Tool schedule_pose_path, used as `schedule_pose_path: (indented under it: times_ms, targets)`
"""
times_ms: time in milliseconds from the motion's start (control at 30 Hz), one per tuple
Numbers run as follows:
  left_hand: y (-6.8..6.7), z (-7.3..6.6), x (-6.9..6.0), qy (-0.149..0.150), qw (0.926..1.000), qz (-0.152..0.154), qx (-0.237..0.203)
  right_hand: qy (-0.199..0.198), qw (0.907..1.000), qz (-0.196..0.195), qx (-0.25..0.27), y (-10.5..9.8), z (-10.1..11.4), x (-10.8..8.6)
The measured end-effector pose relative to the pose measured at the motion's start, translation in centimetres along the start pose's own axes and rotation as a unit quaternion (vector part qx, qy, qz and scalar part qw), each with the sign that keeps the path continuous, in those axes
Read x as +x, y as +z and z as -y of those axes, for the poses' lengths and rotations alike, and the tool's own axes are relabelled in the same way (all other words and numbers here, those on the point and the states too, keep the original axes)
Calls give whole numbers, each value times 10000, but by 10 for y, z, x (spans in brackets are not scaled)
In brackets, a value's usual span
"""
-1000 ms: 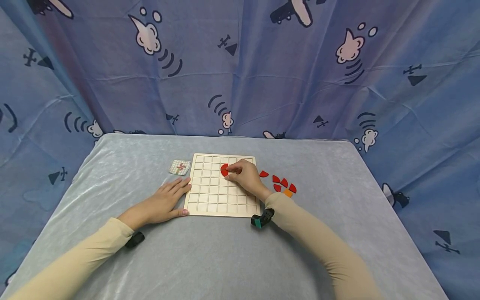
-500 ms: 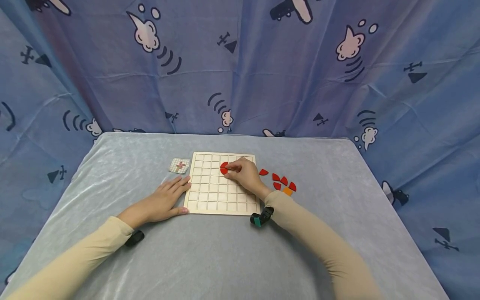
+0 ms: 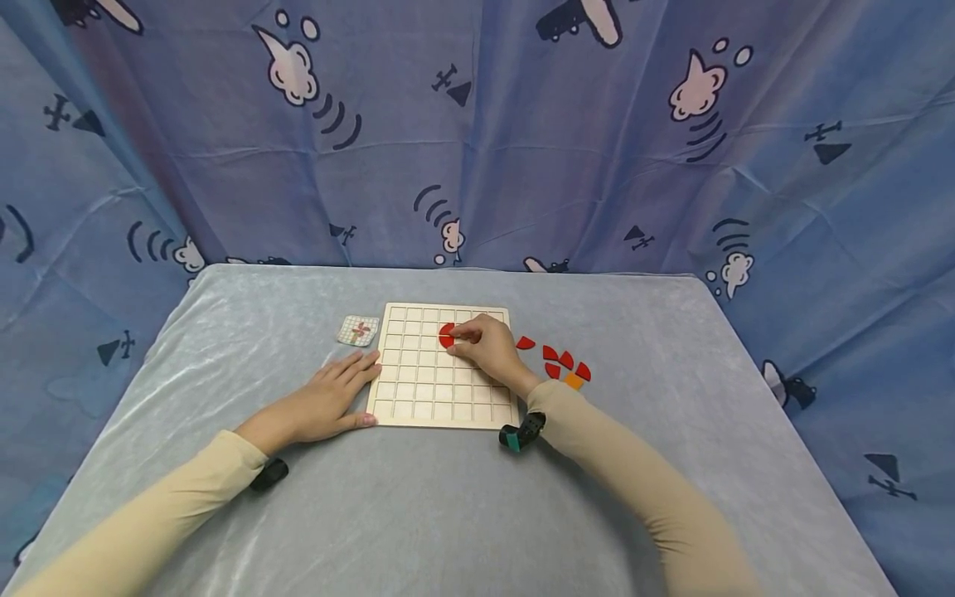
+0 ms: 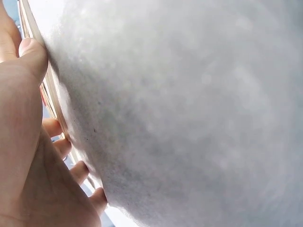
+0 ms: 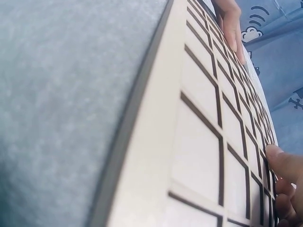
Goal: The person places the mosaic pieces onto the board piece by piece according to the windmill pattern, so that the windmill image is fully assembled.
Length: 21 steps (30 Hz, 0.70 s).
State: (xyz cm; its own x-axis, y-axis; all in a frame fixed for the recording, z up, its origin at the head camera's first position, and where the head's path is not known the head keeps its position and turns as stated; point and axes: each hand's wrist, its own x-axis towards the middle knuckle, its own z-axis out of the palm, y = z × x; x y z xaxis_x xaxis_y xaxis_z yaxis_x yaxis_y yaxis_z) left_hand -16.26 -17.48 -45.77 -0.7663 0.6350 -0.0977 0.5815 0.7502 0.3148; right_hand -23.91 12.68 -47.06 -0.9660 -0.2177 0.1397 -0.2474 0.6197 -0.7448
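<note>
A pale wooden grid board [image 3: 418, 373] lies on the table. My left hand [image 3: 317, 406] rests beside it with fingers spread, their tips and the thumb touching its left edge. In the left wrist view, the thumb [image 4: 33, 56] lies against the board's side. Over the upper middle of the grid, my right hand [image 3: 488, 348] pinches at a red quarter-round piece [image 3: 446, 335] with thumb and index finger. Red pieces there sit side by side, partly hidden by the fingertips. In the right wrist view, the right hand's fingers [image 5: 286, 165] reach down to the grid; the piece is out of sight.
Right of the board lie several loose red quarter-round pieces [image 3: 566, 360] and an orange square piece [image 3: 573, 381]. A small card [image 3: 359, 331] with a printed grid pattern lies at the board's upper left. A patterned blue curtain [image 3: 477, 141] hangs behind the table [image 3: 448, 506].
Almost nothing differs. The whole head view shifts slightly, while both hands, the board and the pieces keep their places.
</note>
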Motion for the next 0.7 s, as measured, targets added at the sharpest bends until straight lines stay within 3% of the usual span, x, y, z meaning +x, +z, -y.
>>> schedule_pose_path:
  times_ms: [700]
  targets:
    - [-2,-3,-1,80,9999,-124,-11,127,9996,79,224,-2,-1,2]
